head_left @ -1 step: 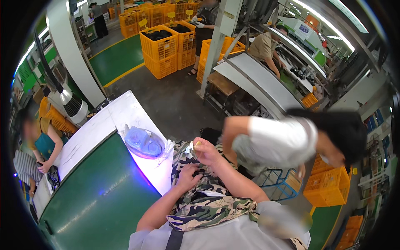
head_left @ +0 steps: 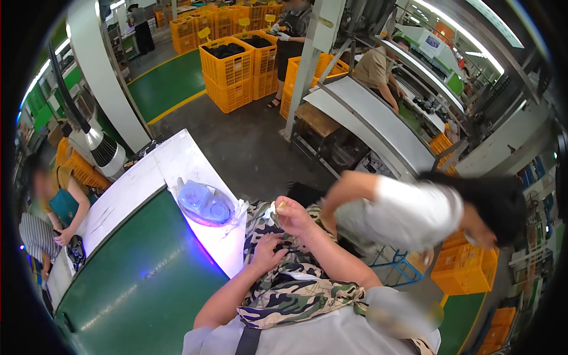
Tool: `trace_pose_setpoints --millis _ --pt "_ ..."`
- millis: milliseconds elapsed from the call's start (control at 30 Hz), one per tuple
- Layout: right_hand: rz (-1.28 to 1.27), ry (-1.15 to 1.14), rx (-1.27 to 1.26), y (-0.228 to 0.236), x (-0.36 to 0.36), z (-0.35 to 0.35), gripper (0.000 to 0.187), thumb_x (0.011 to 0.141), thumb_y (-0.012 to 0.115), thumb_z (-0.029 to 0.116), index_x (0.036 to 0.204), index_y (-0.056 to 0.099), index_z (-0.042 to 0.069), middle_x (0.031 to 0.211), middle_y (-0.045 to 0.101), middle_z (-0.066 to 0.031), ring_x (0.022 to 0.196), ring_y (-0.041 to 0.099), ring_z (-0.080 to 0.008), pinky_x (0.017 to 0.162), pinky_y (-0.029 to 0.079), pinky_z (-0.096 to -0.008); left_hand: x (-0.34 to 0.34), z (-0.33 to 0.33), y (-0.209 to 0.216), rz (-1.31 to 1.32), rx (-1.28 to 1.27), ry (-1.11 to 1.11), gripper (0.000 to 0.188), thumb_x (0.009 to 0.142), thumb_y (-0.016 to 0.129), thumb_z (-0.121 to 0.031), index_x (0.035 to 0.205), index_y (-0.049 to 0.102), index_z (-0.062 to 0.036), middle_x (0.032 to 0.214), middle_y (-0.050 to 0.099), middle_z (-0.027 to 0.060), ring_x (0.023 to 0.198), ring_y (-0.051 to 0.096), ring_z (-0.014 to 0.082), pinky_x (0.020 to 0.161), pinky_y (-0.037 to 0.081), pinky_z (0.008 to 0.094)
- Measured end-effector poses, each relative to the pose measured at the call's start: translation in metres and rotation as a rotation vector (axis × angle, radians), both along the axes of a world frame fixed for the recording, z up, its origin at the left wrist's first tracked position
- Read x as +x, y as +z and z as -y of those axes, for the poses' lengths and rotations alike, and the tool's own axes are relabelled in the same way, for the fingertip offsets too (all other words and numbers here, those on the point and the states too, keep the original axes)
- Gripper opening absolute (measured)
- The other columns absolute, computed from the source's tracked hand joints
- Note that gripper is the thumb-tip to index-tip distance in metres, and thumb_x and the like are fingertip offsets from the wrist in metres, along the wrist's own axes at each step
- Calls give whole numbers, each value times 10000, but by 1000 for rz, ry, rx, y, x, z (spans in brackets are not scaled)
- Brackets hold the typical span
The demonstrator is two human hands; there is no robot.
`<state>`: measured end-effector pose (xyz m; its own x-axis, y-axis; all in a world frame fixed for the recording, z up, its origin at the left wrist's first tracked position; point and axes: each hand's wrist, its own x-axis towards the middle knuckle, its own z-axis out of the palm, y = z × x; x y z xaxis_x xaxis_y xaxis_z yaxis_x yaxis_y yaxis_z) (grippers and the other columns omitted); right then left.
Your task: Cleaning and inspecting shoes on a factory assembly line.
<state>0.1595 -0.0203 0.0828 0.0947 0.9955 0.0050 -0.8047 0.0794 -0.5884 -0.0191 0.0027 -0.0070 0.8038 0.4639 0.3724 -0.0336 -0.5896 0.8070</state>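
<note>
My right hand [head_left: 294,218] is raised above my lap, with thumb and fingers closed on a small white and yellowish piece [head_left: 271,213]; its kind is too small to tell. Resting flat on the camouflage apron [head_left: 259,228] over my thighs is my left hand [head_left: 268,253], fingers apart and nothing in it. Left of both hands, a clear plastic bag [head_left: 205,204] with bluish-lit, rounded things in it lies on the white tabletop [head_left: 184,155]. Neither hand touches it.
A green conveyor belt [head_left: 142,266] runs at my left, under a lamp [head_left: 105,151]. Close on my right a person in white [head_left: 414,213] bends over, near a blue metal frame [head_left: 408,269] and yellow crates [head_left: 467,269]. More stacked yellow crates [head_left: 228,77] stand ahead.
The person in white has shifted to the right, covering more of the blue frame. My hands and the bag stay in place.
</note>
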Motion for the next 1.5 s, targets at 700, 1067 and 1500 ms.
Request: trace_pose_setpoints --millis 700,1067,1500 --pt "-109 -86 38 -42 45 6 115 933 681 181 942 620 84 945 708 -110 921 694 -289 878 559 -520 5 -1 -5 17 118 -7 263 796 777 -222 961 672 -48 1133 694 160 1104 633 361 1002 464 481" --pt "-111 -269 -121 -114 129 38 88 920 691 177 920 666 92 950 735 -110 867 703 -288 819 573 -509 16 -7 -9 -79 71 32 217 831 755 -220 944 683 -49 1135 709 134 1108 642 336 1024 457 473" --pt "-159 -345 -149 -166 145 73 62 936 658 148 989 631 129 1024 726 -98 885 700 -273 826 574 -510 17 0 -10 -72 67 42 151 825 755 -164 900 687 -52 1089 725 114 1058 661 319 971 475 449"
